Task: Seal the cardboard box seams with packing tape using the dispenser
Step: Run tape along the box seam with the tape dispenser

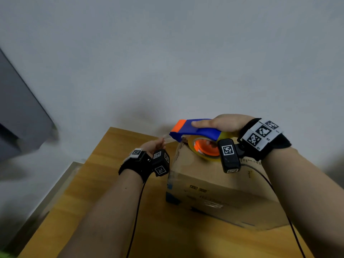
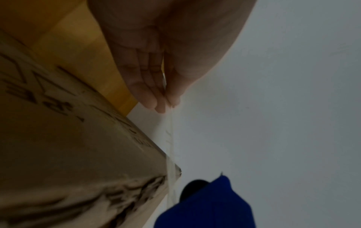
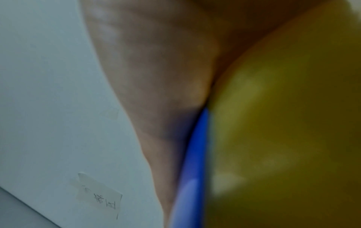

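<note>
A brown cardboard box (image 1: 214,192) with printed text lies on a wooden table (image 1: 111,174). My right hand (image 1: 219,123) grips the blue and orange tape dispenser (image 1: 197,130) from above, over the box's far top edge. Its yellowish tape roll (image 1: 204,148) sits just above the cardboard. A short clear tape strip (image 1: 167,138) runs left from the dispenser's nose to my left hand (image 1: 154,145), which pinches the free end. In the left wrist view thumb and fingers (image 2: 166,104) meet on the strip (image 2: 171,138) beside the box (image 2: 68,154), with the dispenser (image 2: 205,205) below. The right wrist view is blurred: palm (image 3: 156,92), dispenser (image 3: 195,154), roll (image 3: 283,138).
A pale wall (image 1: 186,62) stands right behind the table's far edge. A grey cabinet-like object (image 1: 18,118) is at the far left. A small taped note (image 3: 101,195) sticks to the wall. Black cables (image 1: 135,220) hang from both wrist cameras.
</note>
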